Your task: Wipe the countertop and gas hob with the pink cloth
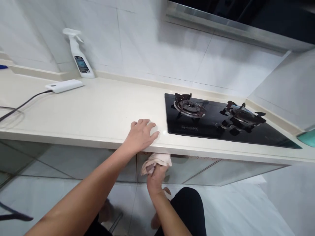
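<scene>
My left hand (140,137) rests palm down on the cream countertop (118,108), close to its front edge, with the fingers spread and nothing held. Below that edge, my right hand (157,179) grips a pale pinkish cloth (157,161). The cloth is bunched and lies against the top of the cabinet front (189,170), right under the counter's lip. Part of the right fingers is hidden by the cloth. A black gas hob (204,129) is set into the counter to the right of my left hand.
A white spray bottle (80,59) stands by the back wall at left. Near it lies a white power bank (65,86) with a black cable (27,100). Two burners with pan supports rise from the hob. A range hood (226,26) hangs above.
</scene>
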`<state>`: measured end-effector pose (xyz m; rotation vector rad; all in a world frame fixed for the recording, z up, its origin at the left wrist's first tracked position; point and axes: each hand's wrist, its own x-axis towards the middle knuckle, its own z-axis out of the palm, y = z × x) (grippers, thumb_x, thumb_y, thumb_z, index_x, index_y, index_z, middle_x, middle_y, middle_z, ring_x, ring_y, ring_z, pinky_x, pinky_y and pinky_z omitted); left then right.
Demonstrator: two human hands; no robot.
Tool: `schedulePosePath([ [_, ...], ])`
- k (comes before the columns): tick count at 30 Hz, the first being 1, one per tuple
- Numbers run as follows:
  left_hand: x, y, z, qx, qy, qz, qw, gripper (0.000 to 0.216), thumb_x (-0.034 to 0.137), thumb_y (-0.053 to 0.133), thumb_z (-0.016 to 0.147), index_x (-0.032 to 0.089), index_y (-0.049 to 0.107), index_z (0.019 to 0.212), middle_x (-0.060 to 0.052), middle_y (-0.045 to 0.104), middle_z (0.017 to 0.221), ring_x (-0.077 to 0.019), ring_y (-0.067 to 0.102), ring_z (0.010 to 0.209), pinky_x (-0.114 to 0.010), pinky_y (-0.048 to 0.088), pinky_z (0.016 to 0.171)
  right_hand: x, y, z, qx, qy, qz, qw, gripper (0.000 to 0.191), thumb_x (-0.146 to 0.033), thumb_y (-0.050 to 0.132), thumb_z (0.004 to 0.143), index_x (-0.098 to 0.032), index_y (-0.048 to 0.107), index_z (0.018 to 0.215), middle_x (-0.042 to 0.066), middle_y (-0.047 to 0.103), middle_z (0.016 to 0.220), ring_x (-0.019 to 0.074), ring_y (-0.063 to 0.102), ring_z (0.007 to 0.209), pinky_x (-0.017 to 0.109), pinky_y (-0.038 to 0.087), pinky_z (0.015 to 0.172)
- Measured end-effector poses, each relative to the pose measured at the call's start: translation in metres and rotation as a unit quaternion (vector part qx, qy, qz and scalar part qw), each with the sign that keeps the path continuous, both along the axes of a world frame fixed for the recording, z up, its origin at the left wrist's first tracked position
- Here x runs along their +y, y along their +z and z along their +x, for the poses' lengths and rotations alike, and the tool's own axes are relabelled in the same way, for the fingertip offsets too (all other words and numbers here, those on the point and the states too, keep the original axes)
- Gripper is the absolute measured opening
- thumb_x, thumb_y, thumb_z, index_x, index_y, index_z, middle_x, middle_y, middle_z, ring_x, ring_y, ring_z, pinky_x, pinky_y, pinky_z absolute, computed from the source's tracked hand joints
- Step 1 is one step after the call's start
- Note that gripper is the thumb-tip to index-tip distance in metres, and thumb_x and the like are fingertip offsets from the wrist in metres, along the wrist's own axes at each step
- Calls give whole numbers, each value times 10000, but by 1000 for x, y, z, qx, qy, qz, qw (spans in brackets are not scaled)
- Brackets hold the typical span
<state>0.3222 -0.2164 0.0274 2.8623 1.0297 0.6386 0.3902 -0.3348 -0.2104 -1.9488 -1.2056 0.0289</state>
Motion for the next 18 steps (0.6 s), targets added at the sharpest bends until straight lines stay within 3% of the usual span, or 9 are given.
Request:
schedulePosePath([
  [2,0,0,0,-4,6,-5,1000,396,451,487,1014,223,669,1281,-145,656,1387,-349,547,1300,-542,385,1071,12,-2,-24,-37,-10,-43,998,437,-240,521,925,-219,660,1339,170,592,1258,425,543,1243,532,501,953],
  [5,-1,1,1,-3,10,-16,1000,390,461,504,1007,234,674,1275,-135,656,1400,-345,546,1309,-538,381,1075,24,-4,-40,-96,61,-122,986,364,-220,570,934,-260,719,1264,142,619,1145,368,577,1113,424,513,824],
  [12,0,0,0,9,9,-14,1000,429,463,480,1021,216,661,1322,-130,627,1467,-345,525,1350,-539,371,1107,15,-16,-8,-142,190,-131,962,400,-219,609,965,-417,693,1303,75,642,1078,272,558,1064,357,510,857],
  [15,2,-2,0,10,13,-13,1000,427,473,488,1013,232,654,1325,-112,617,1485,-335,522,1351,-525,372,1105,-5,-26,18,-139,167,-139,966,425,-178,613,941,-404,687,1293,65,646,1083,253,574,1072,313,524,818],
  [18,3,-3,0,9,14,-7,1000,408,474,483,1015,244,658,1304,-100,638,1453,-325,534,1330,-511,376,1093,-36,-39,52,-115,81,-152,978,449,-136,564,900,-314,679,1296,96,650,1149,254,615,1038,303,531,744],
])
